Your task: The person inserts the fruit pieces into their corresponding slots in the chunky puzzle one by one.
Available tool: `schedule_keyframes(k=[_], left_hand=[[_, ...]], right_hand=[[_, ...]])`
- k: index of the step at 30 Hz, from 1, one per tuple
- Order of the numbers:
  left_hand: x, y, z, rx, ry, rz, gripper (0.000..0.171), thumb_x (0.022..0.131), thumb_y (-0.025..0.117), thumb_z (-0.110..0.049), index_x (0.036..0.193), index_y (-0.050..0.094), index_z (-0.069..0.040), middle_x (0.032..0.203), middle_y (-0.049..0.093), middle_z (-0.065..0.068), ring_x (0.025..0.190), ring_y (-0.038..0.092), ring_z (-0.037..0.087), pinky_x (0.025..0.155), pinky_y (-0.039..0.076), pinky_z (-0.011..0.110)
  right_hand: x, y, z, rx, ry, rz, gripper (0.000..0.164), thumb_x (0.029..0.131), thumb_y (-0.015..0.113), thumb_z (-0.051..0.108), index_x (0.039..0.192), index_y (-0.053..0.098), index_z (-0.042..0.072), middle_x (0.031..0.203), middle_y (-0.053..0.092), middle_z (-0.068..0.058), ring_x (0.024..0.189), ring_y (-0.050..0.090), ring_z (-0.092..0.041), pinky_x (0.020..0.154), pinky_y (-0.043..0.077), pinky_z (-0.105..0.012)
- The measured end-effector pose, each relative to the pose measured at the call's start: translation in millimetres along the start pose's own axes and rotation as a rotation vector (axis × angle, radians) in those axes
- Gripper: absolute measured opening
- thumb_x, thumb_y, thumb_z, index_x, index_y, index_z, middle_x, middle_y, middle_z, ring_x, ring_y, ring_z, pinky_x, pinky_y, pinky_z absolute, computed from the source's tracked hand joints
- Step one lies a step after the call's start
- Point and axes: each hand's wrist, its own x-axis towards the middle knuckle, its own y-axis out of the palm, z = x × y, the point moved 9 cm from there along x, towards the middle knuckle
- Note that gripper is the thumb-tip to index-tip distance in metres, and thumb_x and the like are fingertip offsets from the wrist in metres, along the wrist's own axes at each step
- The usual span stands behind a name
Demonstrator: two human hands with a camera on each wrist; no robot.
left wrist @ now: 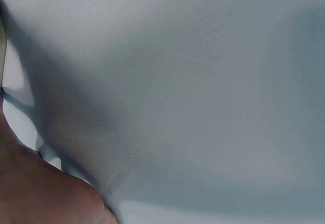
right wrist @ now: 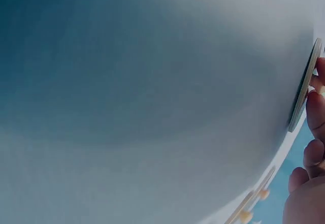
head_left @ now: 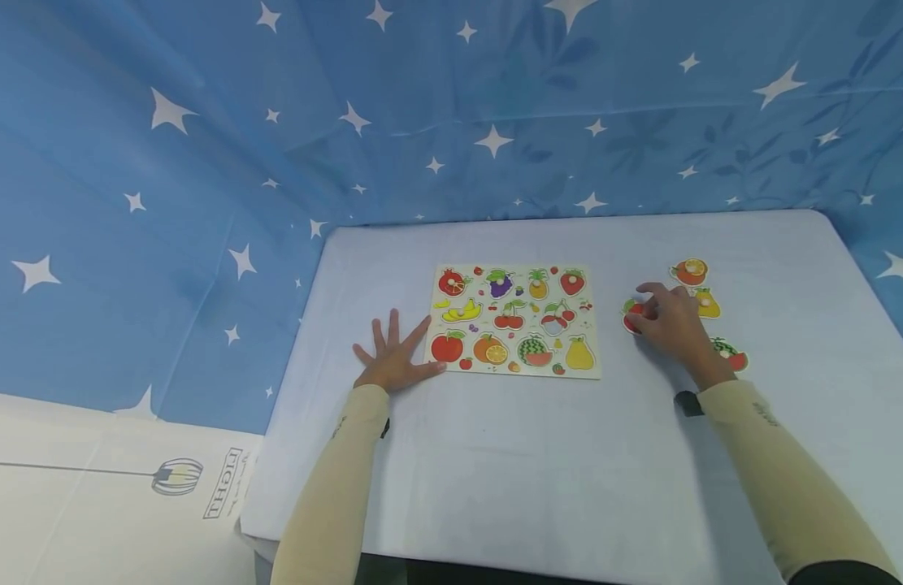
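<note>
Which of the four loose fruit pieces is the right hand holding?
The red piece, farthest left, pinched by the right hand; the orange, pear and watermelon lie unheld.

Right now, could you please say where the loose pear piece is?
In the head view, the pear piece lies at right, beside the right hand, just below the orange piece.

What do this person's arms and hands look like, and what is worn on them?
The left hand and right hand are bare. Both the left sleeve and right sleeve are long, plain beige, with small dark marking near the cuff, too small to read. A small black object shows beside the right cuff.
</note>
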Motion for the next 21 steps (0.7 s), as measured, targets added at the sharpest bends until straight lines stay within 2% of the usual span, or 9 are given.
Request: schedule_keyframes(k=[9, 17, 21], left_hand=[[-9.4, -5.5, -8.2, -0.007, 0.009, 0.005, 0.102, 0.090, 0.074, -0.066, 0.172, 0.019, -0.040, 0.178, -0.018, 0.012, 0.159, -0.025, 0.044, 0.114, -0.015, 0.081], [-10.9, -7.8, -9.3, 0.021, 0.000, 0.019, 0.103, 0.091, 0.072, -0.067, 0.172, 0.015, -0.042, 0.177, -0.021, 0.010, 0.158, -0.027, 0.043, 0.115, -0.013, 0.081], [-8.4, -6.6, -8.0, 0.008, -0.004, 0.022, 0.103, 0.091, 0.072, -0.066, 0.172, 0.015, -0.040, 0.177, -0.022, 0.011, 0.158, -0.027, 0.043, 0.115, -0.015, 0.080]], right_hand=[[-1.1, 13.8, 11.0, -0.047, -0.020, 0.054, 0.058, 0.098, 0.080, 0.017, 0.141, 0.053, -0.010, 0.089, 0.067, -0.020, 0.100, 0.046, -0.042, 0.091, 0.031, -0.062], [-3.6, 10.3, 7.0, 0.011, 0.007, 0.093, 0.059, 0.098, 0.075, 0.007, 0.151, 0.050, -0.002, 0.117, 0.066, -0.024, 0.118, 0.043, -0.048, 0.097, 0.035, -0.068], [-5.0, 12.0, 7.9, 0.033, 0.026, 0.117, 0.057, 0.100, 0.072, 0.004, 0.152, 0.051, 0.001, 0.121, 0.067, -0.024, 0.120, 0.044, -0.047, 0.095, 0.042, -0.064]])
